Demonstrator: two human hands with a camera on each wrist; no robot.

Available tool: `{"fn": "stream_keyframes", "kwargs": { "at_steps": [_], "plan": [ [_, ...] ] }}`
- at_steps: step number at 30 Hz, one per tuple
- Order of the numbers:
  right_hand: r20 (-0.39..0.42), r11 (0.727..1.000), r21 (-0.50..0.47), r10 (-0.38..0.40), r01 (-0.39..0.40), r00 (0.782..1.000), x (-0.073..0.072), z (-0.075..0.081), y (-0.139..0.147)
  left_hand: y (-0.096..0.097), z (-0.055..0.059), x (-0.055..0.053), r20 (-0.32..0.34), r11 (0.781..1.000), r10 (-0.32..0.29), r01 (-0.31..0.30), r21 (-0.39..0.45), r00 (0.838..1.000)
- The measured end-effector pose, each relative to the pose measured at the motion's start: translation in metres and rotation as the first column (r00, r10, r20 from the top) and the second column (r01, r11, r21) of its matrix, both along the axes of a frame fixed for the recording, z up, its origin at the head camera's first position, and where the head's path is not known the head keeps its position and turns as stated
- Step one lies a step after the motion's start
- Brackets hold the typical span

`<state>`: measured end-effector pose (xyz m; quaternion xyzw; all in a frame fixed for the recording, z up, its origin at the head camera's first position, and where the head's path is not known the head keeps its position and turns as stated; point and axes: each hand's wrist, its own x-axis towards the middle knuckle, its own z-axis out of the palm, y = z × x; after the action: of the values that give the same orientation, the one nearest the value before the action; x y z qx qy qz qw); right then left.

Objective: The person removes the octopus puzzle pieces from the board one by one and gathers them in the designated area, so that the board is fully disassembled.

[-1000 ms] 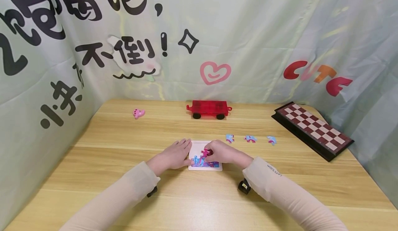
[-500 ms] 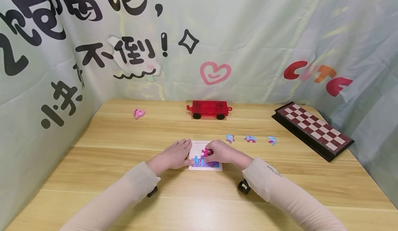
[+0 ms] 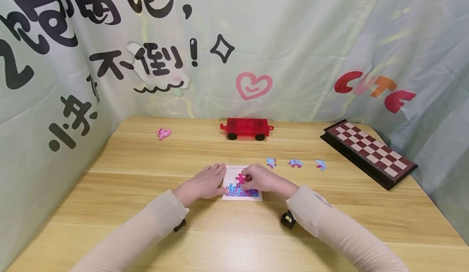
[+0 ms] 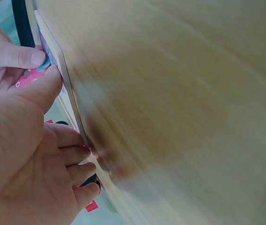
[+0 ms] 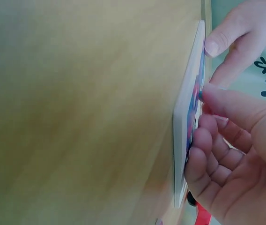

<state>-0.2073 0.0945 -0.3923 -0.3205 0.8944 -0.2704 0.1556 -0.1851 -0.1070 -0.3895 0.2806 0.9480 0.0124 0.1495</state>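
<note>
A small white-framed puzzle board (image 3: 242, 199) lies on the table, its near part filled with blue and purple picture pieces. My left hand (image 3: 203, 183) rests at the board's left side, fingers extended, its thumb on the near left corner. Over the board, my right hand (image 3: 264, 178) pinches a pink puzzle piece (image 3: 240, 178) between thumb and fingers. From the left wrist view, that pink piece (image 4: 27, 77) shows below the right thumb. In the right wrist view, the curled fingers of the right hand (image 5: 236, 145) sit close against the board's face and partly hide it.
Three loose puzzle pieces, one of them a blue-and-pink piece (image 3: 294, 163), lie in a row beyond the right hand. Farther back are a red toy wagon (image 3: 247, 128) and a pink paw-shaped item (image 3: 163, 133). A folded chessboard (image 3: 368, 152) lies at the right.
The pink puzzle piece has shifted very slightly left and away from me in the right hand's pinch. The left hand stays in place.
</note>
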Motion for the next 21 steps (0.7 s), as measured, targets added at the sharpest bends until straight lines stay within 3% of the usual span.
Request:
{"fn": "stream_keyframes", "kwargs": {
  "at_steps": [8, 12, 21],
  "plan": [
    [0.039, 0.997, -0.069, 0.019, -0.016, 0.999, -0.005, 0.003, 0.014, 0.002, 0.002, -0.001, 0.004, 1.0, -0.003, 0.003, -0.001, 1.0],
    [0.087, 0.991, -0.115, -0.054, 0.063, 0.995, -0.004, 0.008, 0.029, 0.003, 0.003, 0.0, 0.01, 1.0, -0.003, 0.002, 0.004, 1.0],
    [0.148, 0.946, -0.247, -0.177, 0.209, 0.973, 0.0, 0.006, 0.088, 0.002, 0.002, 0.001, 0.003, 1.0, -0.011, 0.011, 0.004, 1.0]
  ]
}}
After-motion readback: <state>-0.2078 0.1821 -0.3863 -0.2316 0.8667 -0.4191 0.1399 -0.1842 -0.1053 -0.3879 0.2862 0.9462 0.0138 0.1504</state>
